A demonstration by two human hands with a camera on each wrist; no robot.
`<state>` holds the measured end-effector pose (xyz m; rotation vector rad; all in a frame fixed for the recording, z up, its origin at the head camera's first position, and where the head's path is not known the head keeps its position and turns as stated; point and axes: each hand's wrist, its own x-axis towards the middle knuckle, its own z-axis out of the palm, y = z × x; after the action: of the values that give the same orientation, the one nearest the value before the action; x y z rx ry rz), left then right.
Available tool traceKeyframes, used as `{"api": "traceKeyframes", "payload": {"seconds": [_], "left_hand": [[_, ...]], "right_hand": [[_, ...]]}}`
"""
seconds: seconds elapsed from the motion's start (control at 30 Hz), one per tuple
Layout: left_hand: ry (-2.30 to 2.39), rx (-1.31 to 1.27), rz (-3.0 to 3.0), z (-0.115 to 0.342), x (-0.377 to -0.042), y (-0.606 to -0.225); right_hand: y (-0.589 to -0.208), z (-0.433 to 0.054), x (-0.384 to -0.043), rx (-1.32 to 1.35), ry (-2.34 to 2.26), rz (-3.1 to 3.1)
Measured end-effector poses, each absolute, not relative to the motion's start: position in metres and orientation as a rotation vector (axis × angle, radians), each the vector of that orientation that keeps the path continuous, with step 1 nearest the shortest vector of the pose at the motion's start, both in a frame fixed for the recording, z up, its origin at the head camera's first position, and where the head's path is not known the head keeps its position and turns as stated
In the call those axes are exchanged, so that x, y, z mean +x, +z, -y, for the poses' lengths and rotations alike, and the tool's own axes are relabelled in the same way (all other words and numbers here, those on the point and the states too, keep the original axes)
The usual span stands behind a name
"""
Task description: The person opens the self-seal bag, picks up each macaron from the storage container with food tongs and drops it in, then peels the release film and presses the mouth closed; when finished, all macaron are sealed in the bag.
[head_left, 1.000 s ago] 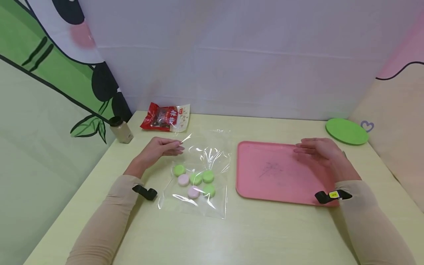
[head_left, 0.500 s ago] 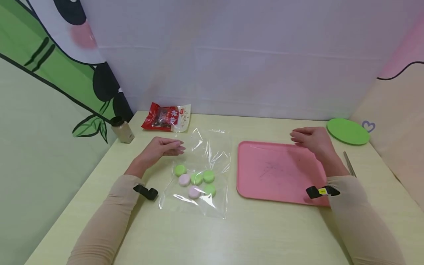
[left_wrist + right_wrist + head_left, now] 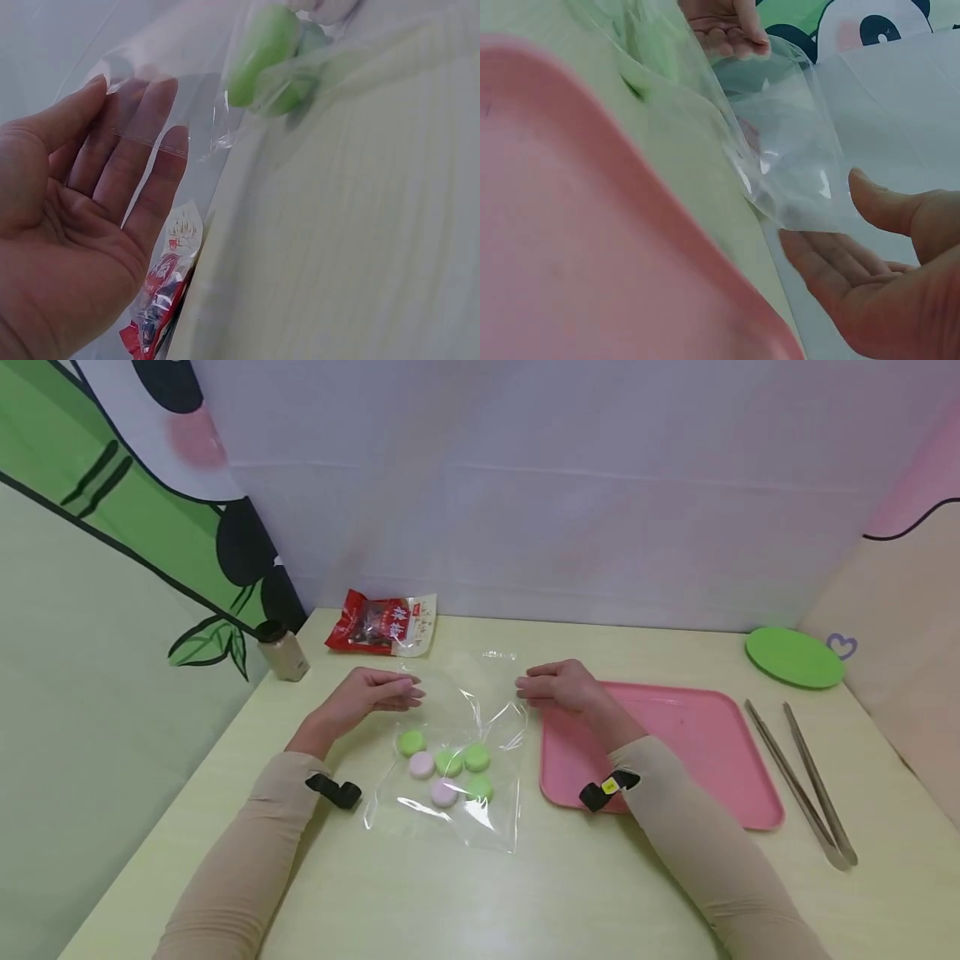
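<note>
A clear plastic bag (image 3: 491, 714) lies on the table with several round, thick discs inside, light green (image 3: 448, 763) and pale pink (image 3: 422, 765). At the bag's upper left edge, my left hand (image 3: 360, 695) pinches the film between thumb and fingers; the left wrist view shows the hand (image 3: 82, 217) with fingers behind the clear film. My right hand (image 3: 566, 689) reaches over the pink tray's left corner to the bag's upper right edge. In the right wrist view that hand (image 3: 877, 277) has its thumb spread away from its fingers, fingertips right at the bag's edge.
The pink tray (image 3: 705, 752) lies right of the bag, partly under my right forearm. Metal tongs (image 3: 788, 770) lie beyond it, with a green round plate (image 3: 795, 657) at the back right. A red packet (image 3: 382, 625) and a dark-lidded jar (image 3: 283, 656) stand back left.
My right hand has moved left from over the tray's far right corner to the bag's upper right edge, bringing the tongs into full view. My left hand stays at the bag.
</note>
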<state>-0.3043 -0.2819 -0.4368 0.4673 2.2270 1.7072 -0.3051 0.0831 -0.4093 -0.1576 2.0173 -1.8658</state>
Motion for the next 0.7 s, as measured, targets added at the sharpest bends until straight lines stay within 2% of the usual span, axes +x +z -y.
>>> {"api": "traceKeyframes", "payload": {"seconds": [0.3, 0.53, 0.7], "left_hand": [[1.871, 0.509, -2.147, 0.276, -0.304, -0.431], [2.008, 0.345, -2.197, 0.267, -0.307, -0.431], [1.975, 0.349, -2.264, 0.268, -0.308, -0.431]], "right_hand": [[-0.414, -0.073, -0.306, -0.162, -1.94, -2.021], [-0.416, -0.072, -0.303, -0.248, -1.97, -2.089], [-0.415, -0.073, -0.302, -0.277, -2.01, -2.138]]}}
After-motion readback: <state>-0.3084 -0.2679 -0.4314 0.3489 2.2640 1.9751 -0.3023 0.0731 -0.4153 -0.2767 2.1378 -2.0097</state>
